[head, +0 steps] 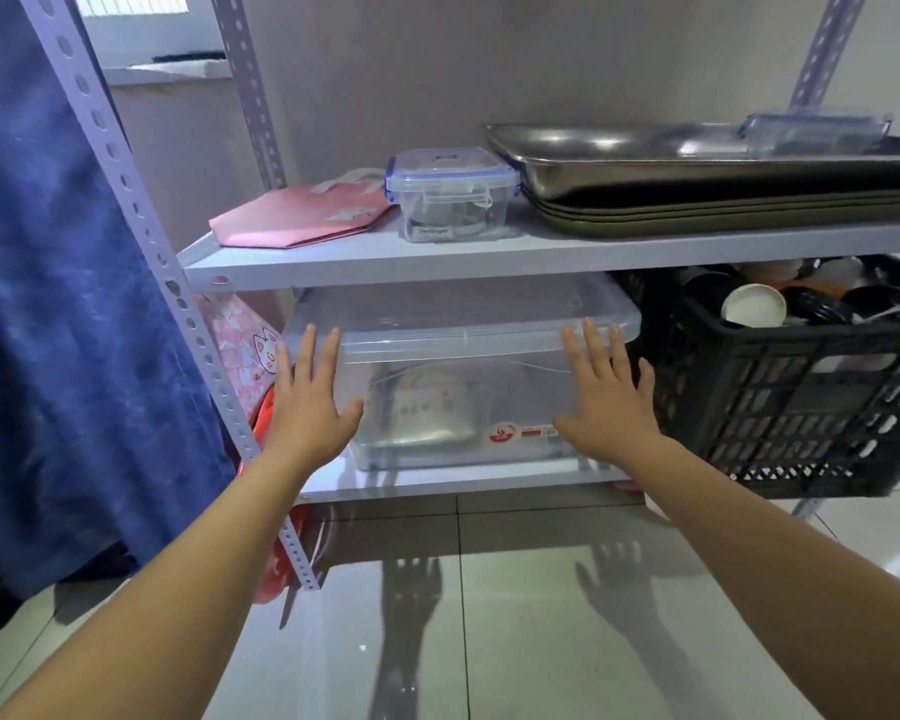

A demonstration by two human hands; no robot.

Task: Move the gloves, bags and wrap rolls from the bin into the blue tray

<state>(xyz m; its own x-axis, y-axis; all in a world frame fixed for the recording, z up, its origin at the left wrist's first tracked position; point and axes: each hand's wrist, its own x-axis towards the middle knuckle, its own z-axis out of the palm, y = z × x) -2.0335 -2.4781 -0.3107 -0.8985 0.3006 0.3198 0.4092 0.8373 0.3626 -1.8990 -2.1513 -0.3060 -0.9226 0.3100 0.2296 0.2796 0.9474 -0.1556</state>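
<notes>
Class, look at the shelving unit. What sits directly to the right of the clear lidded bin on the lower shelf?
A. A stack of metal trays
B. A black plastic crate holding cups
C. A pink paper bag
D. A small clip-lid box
B: the black crate with cups stands right beside the clear bin on the lower shelf; the trays, pink bag and small box sit on the shelf above.
</notes>
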